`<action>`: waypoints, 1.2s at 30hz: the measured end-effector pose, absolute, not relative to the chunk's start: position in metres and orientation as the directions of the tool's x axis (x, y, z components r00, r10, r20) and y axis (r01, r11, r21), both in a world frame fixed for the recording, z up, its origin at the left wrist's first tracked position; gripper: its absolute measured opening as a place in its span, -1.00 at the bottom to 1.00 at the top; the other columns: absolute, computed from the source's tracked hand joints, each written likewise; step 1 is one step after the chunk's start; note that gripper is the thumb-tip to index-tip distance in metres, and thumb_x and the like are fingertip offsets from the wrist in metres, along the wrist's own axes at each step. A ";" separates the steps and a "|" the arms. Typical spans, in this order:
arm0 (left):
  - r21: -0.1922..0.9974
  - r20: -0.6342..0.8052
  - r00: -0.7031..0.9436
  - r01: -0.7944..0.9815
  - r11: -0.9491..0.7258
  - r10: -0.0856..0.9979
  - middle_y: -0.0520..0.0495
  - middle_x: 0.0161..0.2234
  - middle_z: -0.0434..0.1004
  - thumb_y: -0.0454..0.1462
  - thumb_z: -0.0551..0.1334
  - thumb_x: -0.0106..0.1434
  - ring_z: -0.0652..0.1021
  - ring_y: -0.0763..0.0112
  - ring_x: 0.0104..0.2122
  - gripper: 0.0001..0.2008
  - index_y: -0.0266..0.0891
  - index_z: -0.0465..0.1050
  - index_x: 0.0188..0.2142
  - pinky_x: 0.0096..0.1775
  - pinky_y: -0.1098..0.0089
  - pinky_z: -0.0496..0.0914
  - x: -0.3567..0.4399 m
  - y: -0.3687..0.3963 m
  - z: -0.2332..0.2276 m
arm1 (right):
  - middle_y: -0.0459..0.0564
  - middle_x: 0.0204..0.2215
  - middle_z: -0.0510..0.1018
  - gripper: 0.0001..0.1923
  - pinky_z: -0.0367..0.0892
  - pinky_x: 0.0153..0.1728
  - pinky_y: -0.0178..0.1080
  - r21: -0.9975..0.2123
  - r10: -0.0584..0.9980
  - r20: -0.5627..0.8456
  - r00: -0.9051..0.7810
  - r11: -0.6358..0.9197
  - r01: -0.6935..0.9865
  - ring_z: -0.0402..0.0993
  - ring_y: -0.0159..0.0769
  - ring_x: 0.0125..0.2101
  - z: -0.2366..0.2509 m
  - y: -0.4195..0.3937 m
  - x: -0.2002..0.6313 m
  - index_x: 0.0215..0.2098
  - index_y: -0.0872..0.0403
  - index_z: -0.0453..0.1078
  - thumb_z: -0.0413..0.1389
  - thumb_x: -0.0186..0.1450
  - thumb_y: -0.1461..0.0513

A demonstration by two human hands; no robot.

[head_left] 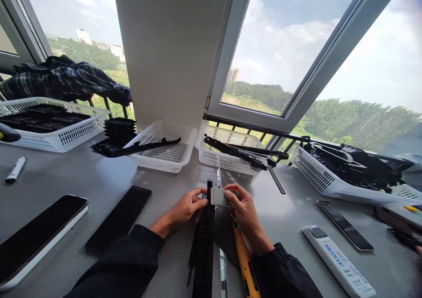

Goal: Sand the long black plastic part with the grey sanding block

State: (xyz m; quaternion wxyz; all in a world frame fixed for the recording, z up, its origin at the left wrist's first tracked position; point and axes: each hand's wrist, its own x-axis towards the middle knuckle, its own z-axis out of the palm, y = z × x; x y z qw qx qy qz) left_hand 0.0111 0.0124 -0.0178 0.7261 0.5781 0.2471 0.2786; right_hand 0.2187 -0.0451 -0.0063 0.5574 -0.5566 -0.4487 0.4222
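Only the head camera here, so everything is placed off the long black strip point(204, 245) running down the middle of the grey table point(99, 179).

The left hand point(186, 208) is pinched on the strip's upper end, fingers curled tight around it. The right hand point(242, 210) is just to the right of the strip, gripping a small silvery plate point(220, 197) that sits against the strip's top. How the plate meets the strip is covered by the fingers, can't tell. The strip's lower end is cut off by the bottom of the picture, same for the yellow tool point(245, 267) lying right beside it under the right wrist.

Room-wise: left of the strip there's bare tabletop up to a black phone point(118, 219). Right of it, open table up to a white remote point(339, 263). Beyond the strip's top, two white baskets point(165, 150) point(227, 150) sit near the table's far edge, with black parts hanging over their rims.
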 end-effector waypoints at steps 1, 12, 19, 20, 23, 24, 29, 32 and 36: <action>0.978 -0.040 0.729 -0.113 0.177 0.683 0.18 -0.63 0.37 0.12 0.39 0.22 0.31 0.56 -0.71 -0.40 -0.28 0.41 0.01 -0.61 0.51 0.22 0.011 0.012 -0.018 | -0.16 -0.50 0.41 -0.51 0.13 -0.63 -0.40 -1.000 0.966 0.022 0.259 0.019 0.016 0.21 -0.47 -0.59 -0.006 -0.045 0.219 -0.23 0.05 0.44 0.32 0.19 -0.15; 0.975 -0.044 0.724 -0.120 0.189 0.689 0.18 -0.62 0.36 0.12 0.39 0.22 0.29 0.57 -0.70 -0.42 -0.28 0.44 0.00 -0.60 0.51 0.16 0.011 0.010 -0.018 | -0.12 -0.46 0.43 -0.57 0.17 -0.57 -0.38 -0.995 0.980 0.057 0.192 0.039 0.097 0.24 -0.43 -0.53 -0.008 -0.044 0.224 -0.24 0.07 0.46 0.28 0.22 -0.11; 0.977 -0.050 0.656 -0.124 0.174 0.753 0.16 -0.60 0.38 0.13 0.41 0.19 0.31 0.56 -0.66 -0.31 -0.35 0.43 0.08 -0.56 0.50 0.19 0.011 0.012 -0.015 | -0.09 -0.44 0.49 -0.70 0.17 -0.45 -0.35 -0.970 0.988 0.136 0.077 0.117 0.213 0.27 -0.39 -0.46 0.004 -0.047 0.221 -0.37 0.07 0.53 0.28 0.19 0.00; 0.977 -0.056 0.652 -0.119 0.175 0.756 0.16 -0.61 0.37 0.13 0.41 0.19 0.31 0.56 -0.66 -0.30 -0.36 0.43 0.09 -0.56 0.50 0.19 0.011 0.012 -0.014 | -0.09 -0.46 0.48 -0.70 0.16 -0.45 -0.35 -0.968 0.989 0.135 0.058 0.120 0.219 0.25 -0.39 -0.47 0.004 -0.047 0.220 -0.37 0.07 0.54 0.28 0.20 -0.01; 0.974 -0.074 0.658 -0.113 0.195 0.750 0.13 -0.59 0.39 0.11 0.42 0.20 0.34 0.54 -0.65 -0.32 -0.36 0.47 0.10 -0.55 0.50 0.21 0.010 0.012 -0.014 | -0.11 -0.49 0.46 -0.63 0.14 -0.46 -0.34 -0.970 0.986 0.135 0.093 0.112 0.216 0.23 -0.40 -0.49 0.002 -0.046 0.218 -0.31 0.07 0.54 0.26 0.24 -0.07; 0.972 -0.083 0.664 -0.111 0.208 0.743 0.11 -0.58 0.42 0.09 0.42 0.20 0.36 0.54 -0.64 -0.34 -0.35 0.49 0.10 -0.55 0.50 0.22 0.010 0.011 -0.014 | -0.11 -0.48 0.46 -0.61 0.15 -0.47 -0.34 -0.971 0.982 0.140 0.128 0.111 0.214 0.24 -0.39 -0.49 0.001 -0.045 0.218 -0.29 0.07 0.54 0.26 0.25 -0.10; 0.958 -0.110 0.712 -0.111 0.266 0.694 0.03 -0.52 0.49 0.07 0.40 0.19 0.43 0.50 -0.64 -0.49 -0.32 0.60 -0.10 -0.57 0.49 0.29 0.011 0.011 -0.017 | -0.06 -0.43 0.51 -0.51 0.21 -0.51 -0.33 -0.977 0.941 0.162 0.298 0.110 0.184 0.29 -0.36 -0.49 -0.009 -0.041 0.225 -0.15 0.07 0.52 0.22 0.28 -0.17; 0.948 -0.099 0.701 -0.149 0.281 0.707 0.02 -0.50 0.50 0.03 0.42 0.18 0.44 0.51 -0.61 -0.56 -0.31 0.61 -0.18 -0.56 0.50 0.29 0.011 0.010 -0.017 | -0.08 -0.44 0.49 -0.48 0.17 -0.55 -0.35 -0.982 0.944 0.139 0.301 0.091 0.167 0.24 -0.40 -0.53 -0.012 -0.041 0.225 -0.10 0.06 0.50 0.21 0.29 -0.19; 0.938 -0.108 0.698 -0.163 0.304 0.708 0.04 -0.49 0.49 0.01 0.42 0.21 0.46 0.49 -0.59 -0.56 -0.29 0.60 -0.10 -0.54 0.49 0.32 0.009 0.010 -0.014 | -0.11 -0.47 0.44 -0.49 0.11 -0.56 -0.36 -0.978 0.968 0.132 0.213 0.093 0.184 0.19 -0.43 -0.54 -0.006 -0.044 0.217 -0.16 0.07 0.50 0.22 0.29 -0.19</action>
